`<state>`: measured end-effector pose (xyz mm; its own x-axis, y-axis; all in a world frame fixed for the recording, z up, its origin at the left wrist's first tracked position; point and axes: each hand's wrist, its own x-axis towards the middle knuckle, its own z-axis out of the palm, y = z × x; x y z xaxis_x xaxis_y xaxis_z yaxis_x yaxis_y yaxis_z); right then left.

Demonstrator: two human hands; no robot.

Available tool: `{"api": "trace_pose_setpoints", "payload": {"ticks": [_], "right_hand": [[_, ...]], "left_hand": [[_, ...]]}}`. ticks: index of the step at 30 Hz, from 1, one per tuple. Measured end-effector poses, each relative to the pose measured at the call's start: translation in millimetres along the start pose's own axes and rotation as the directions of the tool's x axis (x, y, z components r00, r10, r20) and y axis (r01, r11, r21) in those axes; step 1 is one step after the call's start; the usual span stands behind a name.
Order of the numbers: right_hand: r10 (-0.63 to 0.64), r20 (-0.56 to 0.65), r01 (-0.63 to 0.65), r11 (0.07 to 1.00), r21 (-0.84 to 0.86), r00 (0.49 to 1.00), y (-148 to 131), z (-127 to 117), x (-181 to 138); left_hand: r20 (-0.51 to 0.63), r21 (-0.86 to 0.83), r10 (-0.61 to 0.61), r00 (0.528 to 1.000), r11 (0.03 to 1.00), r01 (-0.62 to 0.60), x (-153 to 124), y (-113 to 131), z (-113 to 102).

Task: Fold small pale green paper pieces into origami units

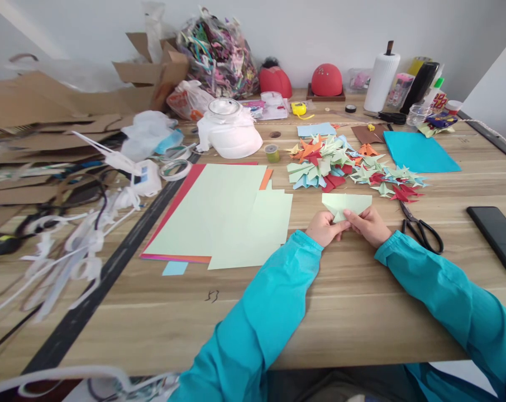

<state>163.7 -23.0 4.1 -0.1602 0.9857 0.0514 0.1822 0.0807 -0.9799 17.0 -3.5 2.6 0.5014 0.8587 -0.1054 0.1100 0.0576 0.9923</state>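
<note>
A pale green folded paper (pixel 353 202) is held up over the table between both hands. My left hand (pixel 325 228) pinches its lower left part, fingers closed. My right hand (pixel 368 224) grips it from the right, with the thumb pressed on the paper's lower middle. Just beyond lies a heap of folded paper cranes (pixel 326 156) in green, red, orange and blue. Black-handled scissors (pixel 424 231) rest beside my right wrist. To the left are stacked pale green paper sheets (pixel 219 212), with red and orange sheets showing beneath.
A black phone (pixel 496 237) lies at the right. A turquoise sheet (pixel 420 152) and blue paper (pixel 315 130) are behind the cranes. Tangled white straps (pixel 85 245) and cardboard (pixel 47 106) crowd the left. Along the wall stand red domes (pixel 327 80) and a white roll (pixel 381 82).
</note>
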Motion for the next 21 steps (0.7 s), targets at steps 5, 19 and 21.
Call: {"api": "trace_pose_setpoints", "payload": {"ticks": [5, 19, 21], "right_hand": [[-0.005, -0.044, 0.003, 0.999, -0.032, 0.999, -2.5, 0.6, 0.3], [0.146, -0.079, -0.145, 0.989, 0.017, 0.986, -0.4, 0.3, 0.8], [0.148, -0.073, -0.146, 0.989, 0.032, 0.986, -1.7, 0.6, 0.5]], "left_hand": [[-0.009, -0.031, 0.001, 1.0, 1.0, -0.001, 0.1, 2.5, 0.3], [-0.216, -0.211, -0.003, 0.976, 0.976, -0.044, 9.0, -11.1, -2.7], [-0.224, -0.18, 0.016, 0.975, 0.982, -0.057, 8.4, -10.5, -2.7]]}}
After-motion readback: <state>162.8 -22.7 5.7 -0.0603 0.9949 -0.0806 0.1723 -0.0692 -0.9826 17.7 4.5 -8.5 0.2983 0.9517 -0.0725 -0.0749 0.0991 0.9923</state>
